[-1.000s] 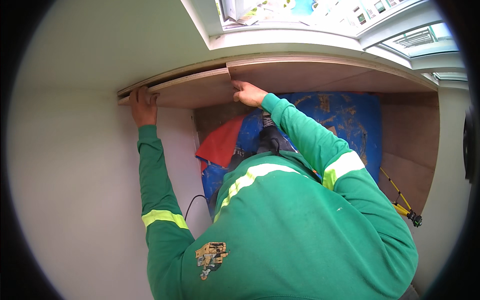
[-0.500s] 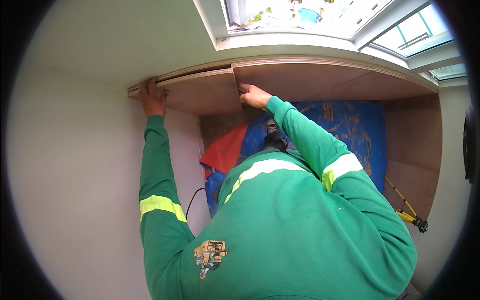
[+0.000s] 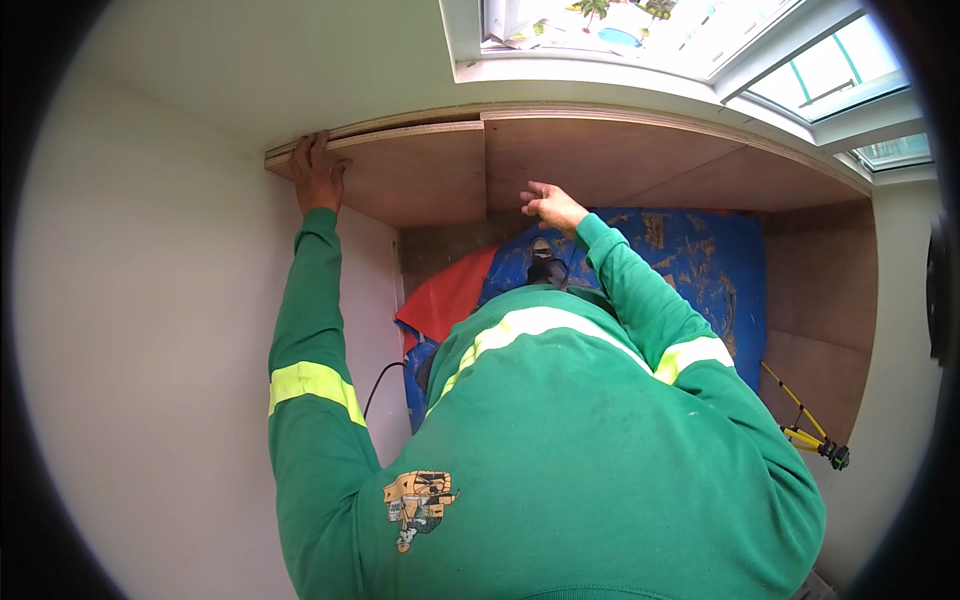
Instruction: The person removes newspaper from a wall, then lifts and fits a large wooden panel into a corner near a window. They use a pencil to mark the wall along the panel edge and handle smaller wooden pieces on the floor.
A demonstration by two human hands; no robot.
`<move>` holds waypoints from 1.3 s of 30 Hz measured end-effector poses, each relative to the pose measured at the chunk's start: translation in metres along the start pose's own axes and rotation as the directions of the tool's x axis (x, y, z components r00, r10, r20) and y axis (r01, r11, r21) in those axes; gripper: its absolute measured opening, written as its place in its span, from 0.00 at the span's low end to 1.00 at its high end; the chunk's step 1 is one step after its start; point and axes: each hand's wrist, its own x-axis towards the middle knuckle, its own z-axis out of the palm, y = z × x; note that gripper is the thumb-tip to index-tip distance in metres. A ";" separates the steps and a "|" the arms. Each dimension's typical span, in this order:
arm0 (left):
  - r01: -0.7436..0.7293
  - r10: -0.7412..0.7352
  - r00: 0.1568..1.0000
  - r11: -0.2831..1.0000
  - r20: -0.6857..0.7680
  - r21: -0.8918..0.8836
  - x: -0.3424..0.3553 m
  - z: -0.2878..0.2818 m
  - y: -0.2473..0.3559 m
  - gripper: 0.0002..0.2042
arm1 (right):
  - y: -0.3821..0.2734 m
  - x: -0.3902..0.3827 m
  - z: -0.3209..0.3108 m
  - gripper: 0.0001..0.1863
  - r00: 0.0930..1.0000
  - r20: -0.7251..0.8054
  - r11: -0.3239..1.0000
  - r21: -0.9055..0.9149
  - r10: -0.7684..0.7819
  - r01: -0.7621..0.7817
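A short plywood panel (image 3: 415, 175) stands along the wall at the far left, its light edge facing up. My left hand (image 3: 318, 175) is closed over the top edge near the panel's left end, fingers on top and thumb against the front face. To the right, a longer plywood panel (image 3: 600, 155) meets it at a vertical seam. My right hand (image 3: 556, 208) is held before this longer panel, right of the seam, fingers apart and nothing in them. Behind the short panel's top edge runs a dark narrow gap.
A blue sheet (image 3: 690, 260) with brown smears covers the floor, beside a red sheet (image 3: 450, 295). At the right stands a yellow and black tripod (image 3: 815, 440) by a plywood side panel (image 3: 820, 290). White-framed windows (image 3: 640, 70) lie above. A black cable (image 3: 375, 385) hangs at the left.
My right hand has left the seam between the panels and moved right and back toward me, its fingers opening. My left hand stays on the short panel's edge. The view has shifted slightly.
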 end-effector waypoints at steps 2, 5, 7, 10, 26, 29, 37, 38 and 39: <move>-0.002 0.002 1.000 1.000 0.000 0.015 -0.002 0.000 -0.001 0.36 | 0.017 -0.004 0.003 0.48 1.000 -0.011 0.999 0.016 0.029 -0.029; -0.040 0.042 0.999 0.998 -0.030 0.049 -0.003 0.004 -0.002 0.37 | 0.040 -0.013 0.001 0.48 0.998 -0.021 0.998 0.034 0.051 -0.050; -0.045 0.051 0.997 0.994 -0.050 0.102 -0.003 0.009 -0.003 0.38 | 0.050 -0.016 -0.003 0.47 0.998 -0.029 0.996 0.068 0.053 -0.051; 0.047 -0.047 0.999 0.974 -0.004 0.221 -0.006 0.014 -0.002 0.39 | 0.055 -0.018 -0.006 0.46 0.992 -0.111 0.998 0.032 0.052 -0.048; 0.213 -0.237 0.968 0.948 0.079 0.235 -0.010 -0.008 0.010 0.35 | -0.157 0.004 0.019 0.26 0.719 0.032 0.052 -0.994 -0.694 0.094; 0.202 -0.211 0.977 0.963 0.033 0.175 -0.015 -0.009 0.010 0.35 | -0.178 0.008 0.027 0.26 0.760 0.075 0.019 -0.993 -0.646 0.114; 0.362 -0.347 0.926 0.928 -0.147 0.086 -0.029 -0.006 0.041 0.37 | -0.196 0.024 0.024 0.23 0.856 0.249 -0.295 -0.948 -0.452 0.120; 0.388 -0.362 0.896 0.920 -0.256 0.059 -0.036 0.002 0.051 0.37 | -0.196 0.026 0.022 0.24 0.853 0.256 -0.312 -0.943 -0.456 0.116; 0.443 -0.451 0.864 0.892 -0.225 -0.089 -0.047 0.015 0.066 0.37 | -0.197 0.028 0.021 0.25 0.846 0.267 -0.324 -0.939 -0.463 0.119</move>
